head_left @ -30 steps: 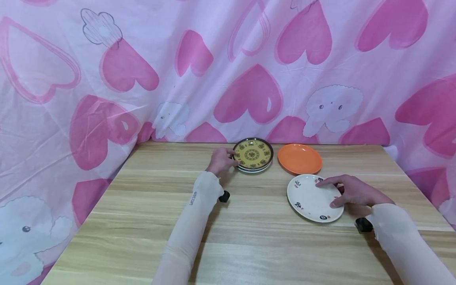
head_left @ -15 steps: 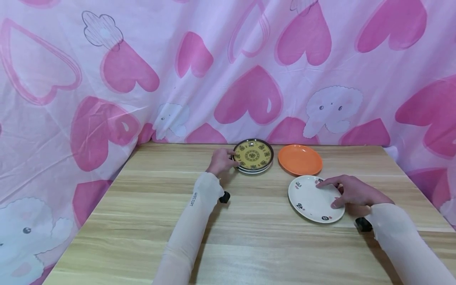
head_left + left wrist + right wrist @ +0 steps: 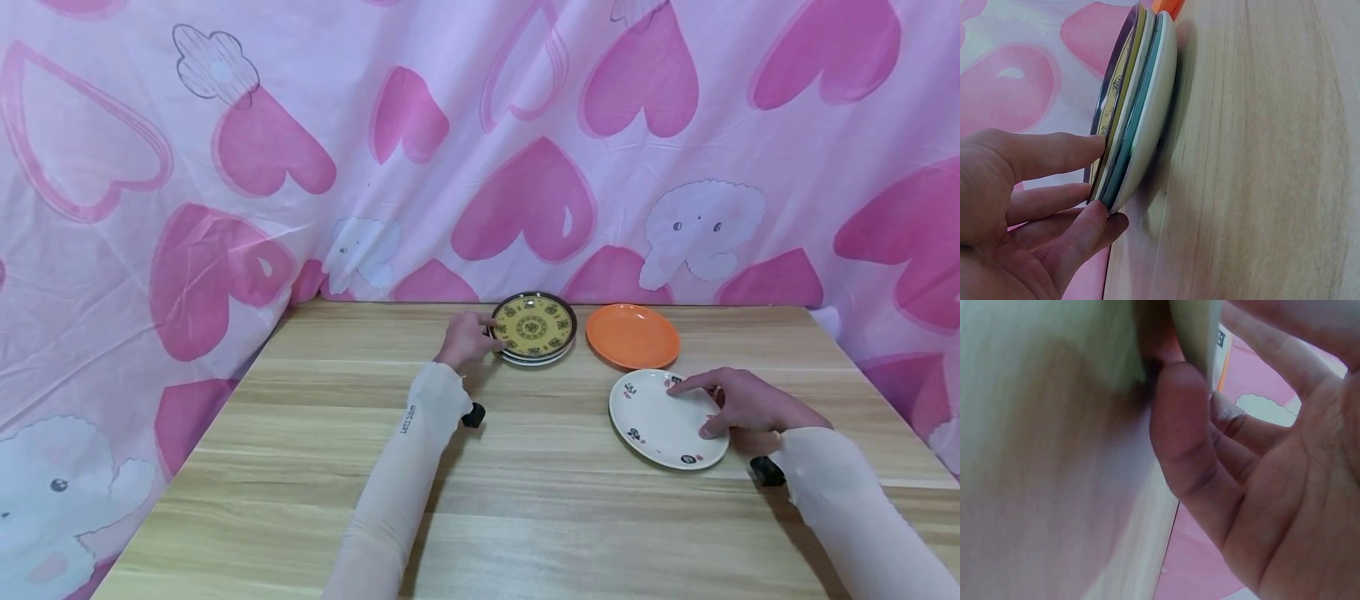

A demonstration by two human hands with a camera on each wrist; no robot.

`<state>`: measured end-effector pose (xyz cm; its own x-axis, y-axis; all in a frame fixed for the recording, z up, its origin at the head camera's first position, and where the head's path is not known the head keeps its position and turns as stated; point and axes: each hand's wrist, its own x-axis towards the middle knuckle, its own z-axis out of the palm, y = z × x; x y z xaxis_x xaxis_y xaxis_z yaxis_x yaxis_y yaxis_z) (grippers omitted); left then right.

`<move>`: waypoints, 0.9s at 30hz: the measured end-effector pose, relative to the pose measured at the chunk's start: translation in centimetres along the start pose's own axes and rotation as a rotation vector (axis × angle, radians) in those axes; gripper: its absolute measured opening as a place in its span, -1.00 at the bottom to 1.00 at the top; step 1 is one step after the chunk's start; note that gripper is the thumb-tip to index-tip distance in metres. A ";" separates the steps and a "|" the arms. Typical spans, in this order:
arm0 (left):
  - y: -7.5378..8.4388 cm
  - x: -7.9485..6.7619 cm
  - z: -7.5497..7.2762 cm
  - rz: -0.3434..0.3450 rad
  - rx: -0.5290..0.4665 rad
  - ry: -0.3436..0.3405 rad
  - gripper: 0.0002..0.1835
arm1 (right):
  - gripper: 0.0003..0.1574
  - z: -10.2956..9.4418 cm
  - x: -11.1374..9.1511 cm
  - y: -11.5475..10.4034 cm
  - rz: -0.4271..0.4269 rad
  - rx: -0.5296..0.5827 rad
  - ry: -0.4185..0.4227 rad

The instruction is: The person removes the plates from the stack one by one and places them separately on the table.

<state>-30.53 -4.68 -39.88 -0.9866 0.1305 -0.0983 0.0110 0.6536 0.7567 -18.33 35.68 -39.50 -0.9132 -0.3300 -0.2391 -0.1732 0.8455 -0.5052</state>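
Observation:
At the back of the table, my left hand (image 3: 465, 340) holds the left edge of a stack of plates. A yellow plate (image 3: 532, 327) with a dark rim and black pattern is on top. In the left wrist view, a green-rimmed white plate (image 3: 1150, 106) sits below it, and my fingertips are bunched at the rims. My right hand (image 3: 753, 407) grips the right rim of a white plate (image 3: 660, 429) with small black and red motifs. Two fingertips show on its upper face, and the right wrist view has a finger (image 3: 1182, 419) at its underside.
An orange plate (image 3: 633, 335) lies between the stack and the white plate, towards the back. The wooden table (image 3: 300, 467) meets a pink heart-print cloth (image 3: 525, 200) along its back edge. Black wrist cameras hang under both sleeves.
The white plate and my right hand have shifted very slightly to the right. My left hand and the stack hold nearly the same position.

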 end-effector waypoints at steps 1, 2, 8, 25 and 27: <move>0.0 0.0 0.0 0.000 0.001 0.001 -0.45 | -0.19 0.0 0.0 0.0 0.006 0.000 -0.002; 0.0 0.0 0.0 0.000 0.004 0.003 -0.45 | -0.20 -0.1 0.0 0.0 0.012 -0.003 -0.006; -0.1 0.0 -0.1 0.003 0.011 0.005 -0.44 | -0.21 -1.1 0.3 -0.5 0.059 0.014 -0.051; 0.0 -0.1 0.0 -0.009 -0.014 -0.001 -0.42 | -0.34 -5.0 2.8 -3.9 0.051 -0.060 -0.118; 0.0 -0.1 0.0 -0.007 -0.019 -0.003 -0.42 | -0.34 -5.0 3.2 -4.2 0.039 -0.048 -0.092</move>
<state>-30.43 -4.71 -39.83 -0.9860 0.1283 -0.1061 0.0007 0.6405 0.7680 -22.39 33.14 -33.98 -0.8822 -0.3315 -0.3343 -0.1575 0.8770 -0.4540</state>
